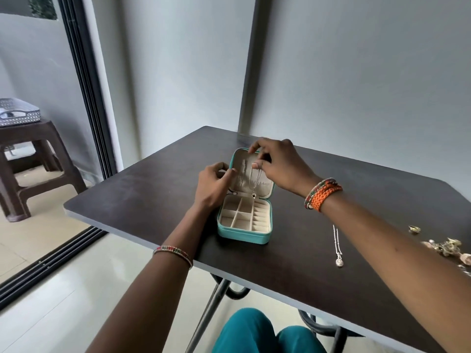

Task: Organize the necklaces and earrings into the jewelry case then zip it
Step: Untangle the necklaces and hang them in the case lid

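Your right hand [277, 165] covers the top right corner of the lid of the jewelry case [244, 225], so you cannot see where the hanging necklace [252, 180] is fixed, or whether your fingers pinch its chain. Your left hand [214, 186] hides the left edge of the lid and the small dark thing just beside it. The earrings [443, 247] on the bench [153, 194] are too small and blurred to count, and the right picture edge cuts off some of them. The second necklace [337, 244] passes under your right forearm, so its upper end is hidden. The bench's near right corner is also cut off.
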A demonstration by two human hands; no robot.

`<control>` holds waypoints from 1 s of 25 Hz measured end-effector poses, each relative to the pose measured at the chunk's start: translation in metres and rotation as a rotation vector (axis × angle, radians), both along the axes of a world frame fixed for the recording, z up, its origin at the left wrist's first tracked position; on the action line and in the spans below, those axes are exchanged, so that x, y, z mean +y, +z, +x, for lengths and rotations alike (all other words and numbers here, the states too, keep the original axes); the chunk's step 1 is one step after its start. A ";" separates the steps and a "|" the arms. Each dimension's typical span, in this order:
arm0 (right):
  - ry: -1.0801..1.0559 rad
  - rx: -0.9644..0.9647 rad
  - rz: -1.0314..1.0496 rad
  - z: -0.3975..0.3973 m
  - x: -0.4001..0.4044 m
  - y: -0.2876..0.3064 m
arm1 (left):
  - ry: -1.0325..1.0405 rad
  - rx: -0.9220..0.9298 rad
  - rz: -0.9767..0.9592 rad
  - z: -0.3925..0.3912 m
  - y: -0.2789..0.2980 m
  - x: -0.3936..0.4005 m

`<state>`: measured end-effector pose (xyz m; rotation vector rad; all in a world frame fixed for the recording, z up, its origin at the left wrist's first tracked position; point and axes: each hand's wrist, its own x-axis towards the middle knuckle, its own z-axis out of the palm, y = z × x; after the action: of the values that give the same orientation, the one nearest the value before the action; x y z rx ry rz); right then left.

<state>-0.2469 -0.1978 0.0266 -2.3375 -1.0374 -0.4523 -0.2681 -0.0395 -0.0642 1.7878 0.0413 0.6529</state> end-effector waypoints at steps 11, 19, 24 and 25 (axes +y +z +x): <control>-0.125 -0.241 -0.208 0.012 0.009 -0.018 | -0.008 0.027 0.189 0.012 -0.012 0.002; -0.162 -0.095 -0.171 -0.001 -0.004 -0.004 | 0.019 -0.002 0.218 0.014 -0.013 0.002; -0.159 -0.187 -0.133 0.001 -0.001 -0.016 | 0.011 -0.015 0.214 0.012 -0.011 0.002; -0.156 -0.196 -0.124 0.003 0.000 -0.016 | 0.009 -0.011 0.219 0.012 -0.011 0.001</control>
<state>-0.2436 -0.1981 0.0107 -2.5363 -0.9998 -0.7077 -0.2561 -0.0380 -0.0753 1.9955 -0.0316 0.6951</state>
